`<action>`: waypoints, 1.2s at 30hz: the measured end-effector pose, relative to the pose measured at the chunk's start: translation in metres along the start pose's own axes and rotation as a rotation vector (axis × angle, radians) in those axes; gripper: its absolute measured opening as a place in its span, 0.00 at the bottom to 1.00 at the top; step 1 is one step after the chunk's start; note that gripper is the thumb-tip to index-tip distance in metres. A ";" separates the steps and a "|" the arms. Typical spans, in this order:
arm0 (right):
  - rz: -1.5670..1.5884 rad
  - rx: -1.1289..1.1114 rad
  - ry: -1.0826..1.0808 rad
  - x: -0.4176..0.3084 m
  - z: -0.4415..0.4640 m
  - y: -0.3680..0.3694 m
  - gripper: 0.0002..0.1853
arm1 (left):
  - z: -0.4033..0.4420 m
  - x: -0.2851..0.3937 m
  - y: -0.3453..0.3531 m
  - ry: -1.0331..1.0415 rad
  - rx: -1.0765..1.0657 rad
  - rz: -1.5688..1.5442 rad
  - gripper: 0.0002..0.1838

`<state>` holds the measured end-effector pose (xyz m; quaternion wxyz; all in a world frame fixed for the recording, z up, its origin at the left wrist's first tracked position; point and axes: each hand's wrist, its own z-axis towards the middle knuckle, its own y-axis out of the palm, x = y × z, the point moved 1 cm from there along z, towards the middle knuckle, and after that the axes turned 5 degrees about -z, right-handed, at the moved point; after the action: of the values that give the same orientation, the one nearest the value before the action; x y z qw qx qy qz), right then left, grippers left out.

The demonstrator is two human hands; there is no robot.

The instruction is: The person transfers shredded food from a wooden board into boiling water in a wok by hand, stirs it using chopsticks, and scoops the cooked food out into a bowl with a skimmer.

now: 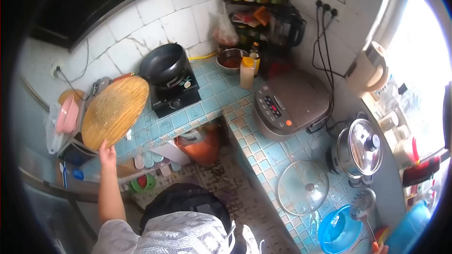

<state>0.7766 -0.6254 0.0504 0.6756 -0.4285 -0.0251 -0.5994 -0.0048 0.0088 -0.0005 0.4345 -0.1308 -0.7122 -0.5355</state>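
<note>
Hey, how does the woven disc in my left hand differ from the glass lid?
The woven disc is opaque and straw-coloured; the glass lid is see-through. Your left hand grips the woven disc by its rim; the glass lid rests on the counter. Both are round.

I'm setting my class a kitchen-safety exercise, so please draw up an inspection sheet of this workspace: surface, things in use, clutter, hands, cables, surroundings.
Surface: blue tiled counter; glints near the glass lid, wetness uncertain.
Things in use: round woven disc, raised; slotted ladle, its head by the blue basin.
Clutter: glass lid lying on the tiles; yellow-capped bottle near the steel bowl.
Hands: left hand grips the disc's edge; right hand, partly cut off, holds the ladle's handle.
Cables: black cables hang from a wall socket beside the brown cooker; far ends unclear.
Surroundings: white tiled wall; bright window.
</note>
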 end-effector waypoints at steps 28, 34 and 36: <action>2.259 -0.560 1.302 -0.641 0.146 -0.276 0.04 | 0.015 0.082 -0.055 -0.022 0.063 -0.070 0.19; 2.045 -0.210 1.268 -0.773 0.129 -0.273 0.06 | 0.046 0.094 -0.064 -0.063 0.054 -0.103 0.21; 1.941 -0.290 1.250 -0.788 0.138 -0.275 0.07 | 0.054 0.097 -0.060 -0.072 0.021 -0.096 0.22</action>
<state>0.3938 0.1030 -0.1433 0.6902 0.0295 0.7200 0.0658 -0.1271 0.0057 0.0319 0.3835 -0.1111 -0.7385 -0.5433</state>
